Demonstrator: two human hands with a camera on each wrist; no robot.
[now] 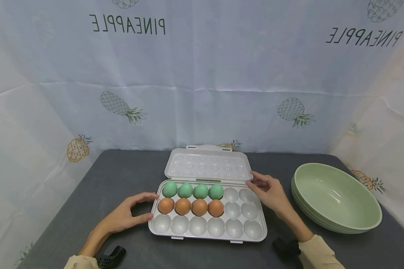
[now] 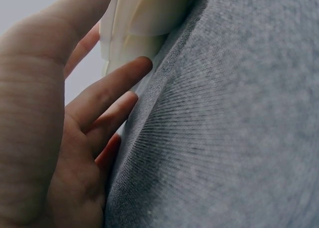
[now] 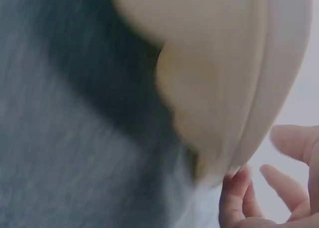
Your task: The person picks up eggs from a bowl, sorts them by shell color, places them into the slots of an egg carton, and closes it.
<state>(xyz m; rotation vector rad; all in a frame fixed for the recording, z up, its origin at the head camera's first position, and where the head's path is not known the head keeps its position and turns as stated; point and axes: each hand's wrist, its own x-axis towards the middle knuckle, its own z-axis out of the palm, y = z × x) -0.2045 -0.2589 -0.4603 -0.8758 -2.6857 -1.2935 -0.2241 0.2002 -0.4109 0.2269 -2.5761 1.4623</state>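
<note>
A white plastic egg box (image 1: pixel 188 238) lies on the dark table with its lid (image 1: pixel 207 164) folded back behind it. Four green eggs (image 1: pixel 201 191) fill part of the back row, and four orange-brown eggs (image 1: pixel 199 207) part of the middle row. At the box's left edge is my left hand (image 1: pixel 126 213), thumb and forefinger spread and touching its side. My right hand (image 1: pixel 269 190) is at the back right corner, fingertips beside the lid's edge. In the right wrist view, a fingertip (image 3: pixel 237 180) touches the box's rim while other fingers stand apart from it.
Stacked pale green bowls (image 1: pixel 336 198) stand on the table (image 1: pixel 134 246) at the right. A pineapple-print curtain (image 1: pixel 202 74) hangs right behind the lid and along both sides. The box's front row holds no eggs.
</note>
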